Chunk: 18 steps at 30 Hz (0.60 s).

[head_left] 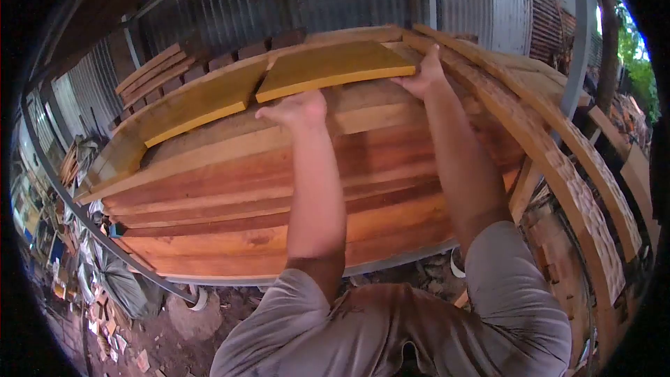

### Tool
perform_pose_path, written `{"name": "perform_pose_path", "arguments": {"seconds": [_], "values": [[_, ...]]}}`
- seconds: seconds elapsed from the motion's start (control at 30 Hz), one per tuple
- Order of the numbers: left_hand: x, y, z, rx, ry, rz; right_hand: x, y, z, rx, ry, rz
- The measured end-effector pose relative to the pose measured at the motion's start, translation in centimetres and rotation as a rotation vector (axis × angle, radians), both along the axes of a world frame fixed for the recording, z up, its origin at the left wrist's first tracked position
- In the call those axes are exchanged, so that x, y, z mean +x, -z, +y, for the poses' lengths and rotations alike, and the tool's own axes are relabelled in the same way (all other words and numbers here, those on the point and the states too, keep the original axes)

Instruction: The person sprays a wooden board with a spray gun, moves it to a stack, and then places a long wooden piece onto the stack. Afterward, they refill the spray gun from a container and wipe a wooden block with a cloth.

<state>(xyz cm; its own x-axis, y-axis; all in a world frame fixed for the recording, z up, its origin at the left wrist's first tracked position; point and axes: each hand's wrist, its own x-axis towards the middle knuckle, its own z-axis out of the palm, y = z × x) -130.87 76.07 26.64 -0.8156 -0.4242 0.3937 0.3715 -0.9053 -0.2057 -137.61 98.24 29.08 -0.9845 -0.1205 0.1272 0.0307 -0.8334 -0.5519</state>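
A flat yellow-painted wooden board (338, 66) lies across the top of a timber stack, and both my hands are on it. My left hand (300, 108) is palm up at its near edge, thumb pointing left and the other fingers hidden under the wood. At the right end, my right hand (424, 75) grips the corner with the thumb raised. Just left of this board is a second yellow board (206, 101), a narrow gap between them. A third yellow board (115, 160) sits farther left. Beneath them is a stack of reddish planks (230, 192).
Long beams with rough, scalloped faces (558, 160) slope down on my right. Several short planks (157, 70) are piled behind on the left. A corrugated metal wall (293, 3) closes the back. A metal rail (98, 227) curves around the stack; a dark plastic sheet (125, 283) lies on the littered ground.
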Motion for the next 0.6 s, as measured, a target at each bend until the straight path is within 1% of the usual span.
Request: {"name": "perform_pose_path", "arguments": {"seconds": [0.03, 0.1, 0.17, 0.23, 0.27, 0.3, 0.33, 0.4, 0.43, 0.47, 0.5, 0.53, 0.6], "values": [[-0.2, 0.3, -0.3, 0.000, 0.000, 0.003, 0.2, -0.1, 0.1, 0.035, -0.020, -0.018], [-0.8, 0.5, -0.8, -0.096, -0.114, 0.015, -0.1, -0.5, 0.0, 0.067, -0.037, -0.030], [-0.9, 0.5, -1.2, -0.105, -0.109, 0.020, -0.7, -0.3, 0.0, 0.104, -0.069, 0.017], [-0.3, 0.3, -0.8, -0.115, -0.070, 0.021, -0.7, -0.2, -0.3, 0.128, -0.037, 0.028], [0.0, -0.1, -0.7, -0.092, -0.077, -0.023, -0.7, -0.4, -0.4, 0.155, -0.020, 0.041], [0.0, -0.3, -0.4, -0.073, -0.078, -0.065, -0.2, -0.9, -0.5, 0.208, 0.022, -0.001], [-0.2, -0.2, -0.4, -0.098, -0.058, -0.012, 0.2, -1.3, -0.6, 0.259, 0.061, -0.048], [-0.5, 0.0, -0.6, -0.129, -0.017, 0.037, -2.6, -0.4, 0.0, 0.241, -0.033, 0.004], [-0.5, -0.1, -0.7, -0.157, -0.045, 0.009, -3.1, -0.2, 0.1, 0.234, -0.013, 0.000], [-0.5, 0.1, -0.7, -0.185, -0.079, -0.019, -3.6, 0.2, 0.2, 0.226, -0.064, 0.064], [-0.1, 0.2, -0.5, -0.193, -0.066, -0.019, -3.9, 0.4, 0.2, 0.218, -0.116, 0.129], [0.4, 0.2, -0.5, -0.196, -0.056, -0.022, -4.1, 0.5, 0.2, 0.213, -0.106, 0.128], [1.1, -0.1, -0.3, -0.191, -0.041, -0.024, -4.0, 0.0, 0.3, 0.283, -0.070, 0.080]]}}
